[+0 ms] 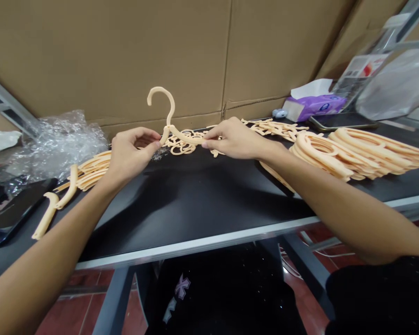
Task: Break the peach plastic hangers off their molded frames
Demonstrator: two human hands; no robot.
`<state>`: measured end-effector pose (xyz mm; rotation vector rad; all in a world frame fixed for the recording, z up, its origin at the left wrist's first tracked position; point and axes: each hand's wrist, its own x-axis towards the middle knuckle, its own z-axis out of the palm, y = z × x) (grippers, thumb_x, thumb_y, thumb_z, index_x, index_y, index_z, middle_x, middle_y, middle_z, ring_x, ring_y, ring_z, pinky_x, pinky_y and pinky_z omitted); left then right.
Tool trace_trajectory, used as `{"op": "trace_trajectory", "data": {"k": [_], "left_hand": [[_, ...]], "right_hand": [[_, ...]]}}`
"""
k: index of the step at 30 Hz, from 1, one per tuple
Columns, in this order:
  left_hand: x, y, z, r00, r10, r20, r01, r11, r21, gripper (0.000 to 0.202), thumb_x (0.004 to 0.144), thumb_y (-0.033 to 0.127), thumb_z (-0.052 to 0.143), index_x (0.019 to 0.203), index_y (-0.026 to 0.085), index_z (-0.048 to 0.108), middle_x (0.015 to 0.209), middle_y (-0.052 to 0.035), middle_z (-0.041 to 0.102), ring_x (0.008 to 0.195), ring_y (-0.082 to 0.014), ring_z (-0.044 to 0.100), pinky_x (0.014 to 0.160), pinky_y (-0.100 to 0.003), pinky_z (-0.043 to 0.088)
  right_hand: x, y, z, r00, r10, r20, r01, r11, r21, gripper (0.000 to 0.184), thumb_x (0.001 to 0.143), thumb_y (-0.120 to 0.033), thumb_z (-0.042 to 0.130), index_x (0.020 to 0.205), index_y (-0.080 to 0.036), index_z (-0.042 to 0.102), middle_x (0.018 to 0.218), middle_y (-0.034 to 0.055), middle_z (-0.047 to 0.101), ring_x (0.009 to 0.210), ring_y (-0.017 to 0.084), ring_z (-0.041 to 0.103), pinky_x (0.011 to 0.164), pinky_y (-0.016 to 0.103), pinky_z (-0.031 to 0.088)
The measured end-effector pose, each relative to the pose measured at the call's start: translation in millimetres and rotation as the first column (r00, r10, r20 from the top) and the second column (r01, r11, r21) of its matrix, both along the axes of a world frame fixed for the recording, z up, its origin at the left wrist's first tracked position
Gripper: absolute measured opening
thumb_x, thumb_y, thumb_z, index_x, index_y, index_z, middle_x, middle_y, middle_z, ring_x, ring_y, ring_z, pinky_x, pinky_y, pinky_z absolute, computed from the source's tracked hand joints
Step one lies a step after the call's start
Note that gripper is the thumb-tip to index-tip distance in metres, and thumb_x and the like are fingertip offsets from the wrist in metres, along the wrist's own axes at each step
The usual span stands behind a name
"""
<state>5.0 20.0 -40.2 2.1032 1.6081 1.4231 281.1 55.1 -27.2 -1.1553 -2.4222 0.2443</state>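
A cream plastic clothes hanger (184, 136) is held upright above the far part of the black table, its hook pointing up and curling to the left. My left hand (131, 151) pinches the hanger's left arm between thumb and fingers. With thumb and fingertips, my right hand (233, 138) grips the end of the right arm. Behind and below it lies a pile of loose cream hooks (183, 148). By my left forearm are several hanger arm pieces (92, 172), and two joined pieces (57, 200) lie nearer the edge.
Stacked cream hanger parts (323, 156) cover the right side, with thin cream pieces (277, 129) behind them. A phone (342, 122) and purple tissue pack (317, 104) sit at the back right. Clear plastic wrap (64, 142) and a dark phone (19, 209) are left. Cardboard (125, 56) walls the back.
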Motion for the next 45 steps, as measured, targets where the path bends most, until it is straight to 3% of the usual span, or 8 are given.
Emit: {"op": "trace_trajectory", "data": {"k": [5, 11, 17, 21, 27, 37, 45], "left_hand": [[5, -3, -2.3, 0.991, 0.055, -0.122, -0.046, 0.996, 0.074, 0.014, 0.080, 0.036, 0.079, 0.085, 0.023, 0.080, 0.086, -0.0037, 0.082, 0.078, -0.0203, 0.074, 0.080, -0.032, 0.061], [8, -9, 1.2, 0.992, 0.049, -0.119, -0.046, 0.999, 0.028, 0.032, 0.083, 0.047, 0.074, 0.094, 0.018, 0.080, 0.085, -0.0029, 0.080, 0.075, -0.0165, 0.071, 0.073, -0.030, 0.058], [7, -8, 5.9, 0.993, -0.006, -0.121, 0.003, 1.000, -0.024, 0.027, 0.087, 0.044, 0.070, 0.094, 0.019, 0.078, 0.093, -0.0061, 0.082, 0.080, -0.0207, 0.073, 0.079, -0.034, 0.061], [6, -4, 4.4, 0.991, -0.022, -0.131, 0.013, 0.997, -0.072, 0.026, 0.088, 0.042, 0.067, 0.096, 0.018, 0.075, 0.094, -0.0080, 0.081, 0.079, -0.0213, 0.072, 0.076, -0.035, 0.058], [18, -12, 0.1, 0.987, -0.084, -0.134, 0.073, 0.994, -0.083, 0.033, 0.089, 0.048, 0.066, 0.097, 0.017, 0.073, 0.090, -0.0071, 0.079, 0.073, -0.0189, 0.067, 0.069, -0.031, 0.054], [31, -17, -10.3, 0.970, -0.223, -0.097, 0.215, 0.972, -0.092, 0.033, 0.090, 0.052, 0.066, 0.089, 0.019, 0.066, 0.085, -0.0063, 0.075, 0.073, -0.0191, 0.066, 0.070, -0.031, 0.055], [32, -18, -8.5, 0.972, -0.211, -0.106, 0.204, 0.976, -0.072, 0.031, 0.088, 0.052, 0.069, 0.082, 0.021, 0.067, 0.080, -0.0048, 0.074, 0.071, -0.0193, 0.063, 0.073, -0.033, 0.055]], "right_hand": [[0, 1, -2.6, 0.999, 0.032, 0.039, -0.032, 0.999, 0.016, 0.027, 0.100, -0.027, 0.059, 0.084, -0.019, 0.080, 0.072, -0.0003, 0.067, 0.068, 0.014, 0.052, 0.077, 0.033, 0.038], [-5, 1, -4.4, 0.992, 0.100, 0.071, -0.099, 0.995, -0.018, 0.029, 0.103, -0.024, 0.058, 0.080, -0.015, 0.074, 0.073, -0.0001, 0.061, 0.071, 0.014, 0.047, 0.077, 0.033, 0.033], [-7, -1, -5.3, 0.982, 0.169, 0.081, -0.167, 0.985, -0.034, 0.025, 0.103, -0.022, 0.058, 0.088, -0.014, 0.076, 0.082, 0.0023, 0.068, 0.076, 0.014, 0.051, 0.078, 0.032, 0.032], [-8, -3, -6.7, 0.989, 0.130, 0.068, -0.129, 0.991, -0.027, 0.024, 0.102, -0.021, 0.059, 0.091, -0.014, 0.079, 0.083, 0.0032, 0.071, 0.077, 0.015, 0.052, 0.078, 0.032, 0.033], [-18, -10, -11.7, 0.974, 0.191, -0.119, -0.192, 0.981, 0.004, 0.026, 0.103, -0.024, 0.059, 0.113, -0.014, 0.080, 0.107, 0.0075, 0.080, 0.090, 0.017, 0.063, 0.084, 0.030, 0.038], [-28, -15, -19.5, 0.885, 0.310, -0.347, -0.330, 0.944, 0.001, 0.025, 0.102, -0.034, 0.058, 0.095, -0.014, 0.070, 0.094, 0.0049, 0.073, 0.082, 0.015, 0.057, 0.078, 0.030, 0.037], [-32, -21, -18.8, 0.888, 0.259, -0.381, -0.283, 0.959, -0.008, 0.025, 0.099, -0.032, 0.060, 0.080, -0.016, 0.064, 0.083, 0.0014, 0.067, 0.077, 0.013, 0.051, 0.075, 0.030, 0.034]]}}
